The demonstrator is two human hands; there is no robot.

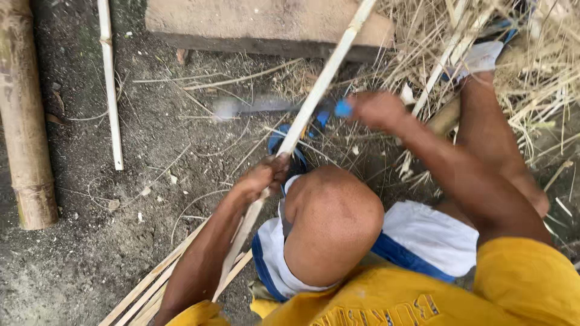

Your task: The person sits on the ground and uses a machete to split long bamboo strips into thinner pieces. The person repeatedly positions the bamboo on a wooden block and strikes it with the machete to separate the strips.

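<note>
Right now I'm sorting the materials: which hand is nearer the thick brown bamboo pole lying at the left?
Left. The left hand, gripping the long pale bamboo strip, lies closer to the thick brown bamboo pole. The right hand, holding a blue-handled knife, is farther right.

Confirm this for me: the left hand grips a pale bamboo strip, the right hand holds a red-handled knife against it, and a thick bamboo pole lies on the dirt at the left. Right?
Not quite. The head view shows the knife handle is blue, not red. The rest stands: the left hand grips the pale strip, the right hand holds the knife against it, and the thick pole lies on the dirt at the left.
</note>
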